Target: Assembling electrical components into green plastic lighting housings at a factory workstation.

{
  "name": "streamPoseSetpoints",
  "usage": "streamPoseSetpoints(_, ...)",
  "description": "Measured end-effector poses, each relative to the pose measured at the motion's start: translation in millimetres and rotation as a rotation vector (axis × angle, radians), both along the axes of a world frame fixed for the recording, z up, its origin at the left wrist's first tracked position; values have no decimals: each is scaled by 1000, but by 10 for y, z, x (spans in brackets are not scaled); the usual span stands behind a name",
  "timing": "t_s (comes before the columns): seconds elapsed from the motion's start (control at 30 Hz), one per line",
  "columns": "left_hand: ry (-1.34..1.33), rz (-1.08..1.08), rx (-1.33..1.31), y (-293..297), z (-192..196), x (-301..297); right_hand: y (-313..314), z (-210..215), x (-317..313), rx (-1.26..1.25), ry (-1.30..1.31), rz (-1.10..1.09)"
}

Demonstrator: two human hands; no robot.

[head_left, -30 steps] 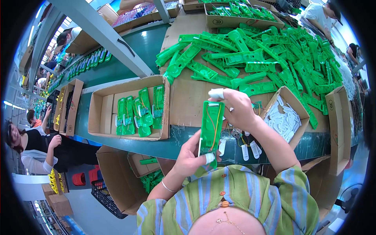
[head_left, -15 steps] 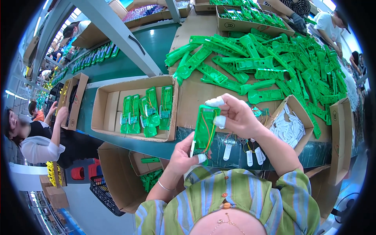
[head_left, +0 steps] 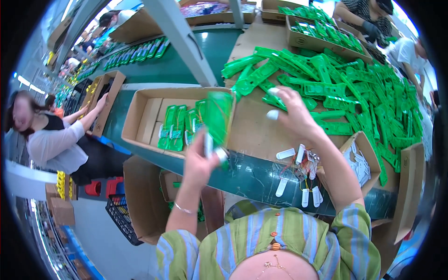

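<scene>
My left hand [head_left: 201,161] is closed on a green plastic shell [head_left: 218,114], blurred by motion, over the right side of a shallow cardboard box [head_left: 147,122]. Inside that box lie several green shells [head_left: 177,128] fitted with wires and small circuit boards. My right hand [head_left: 294,112] hovers beside a big heap of bare green shells [head_left: 326,88], thumb and forefinger apart, with nothing between them. White covers sit on some of my fingertips. Near my right forearm, white plastic pieces [head_left: 281,187] lie around a tangle of wires and small boards [head_left: 308,168].
A small carton of white pieces [head_left: 357,165] stands at the right, by a tall carton [head_left: 410,186]. Another carton of green shells [head_left: 324,37] is at the back. A grey metal post [head_left: 184,42] rises behind the shallow box. To the left sits a co-worker [head_left: 60,144].
My left hand has carried the green shell left and away from me, over the shallow box. My right hand has let go of it and is now apart. The view has shifted.
</scene>
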State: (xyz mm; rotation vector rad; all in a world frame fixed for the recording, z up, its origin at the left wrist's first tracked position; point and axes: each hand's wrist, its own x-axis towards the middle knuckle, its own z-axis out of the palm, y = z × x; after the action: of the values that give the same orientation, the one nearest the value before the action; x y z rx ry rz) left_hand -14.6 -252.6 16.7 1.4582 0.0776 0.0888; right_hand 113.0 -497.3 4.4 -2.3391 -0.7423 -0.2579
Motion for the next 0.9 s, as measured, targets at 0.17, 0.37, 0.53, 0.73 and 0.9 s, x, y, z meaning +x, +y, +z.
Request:
streamPoseSetpoints(0.17,-72,441,801,1312,-208,557,-186,-518,301,-231,51,-169)
streamPoseSetpoints(0.37,413,149,1301,2163,-686,686,-274,-56,162,-194,-123,-230)
streamPoseSetpoints(0.53,-63,474,1574,1605,-338,752,-523,529,-76,-98,-14,-382)
streamPoseSetpoints(0.73,-853,-270,1268,-538,671,403,-617,805,-500,424,818,-130)
streamPoseSetpoints(0.9,-593,-365,952,-689,294,392,-1090,678,-989,593,631,-220)
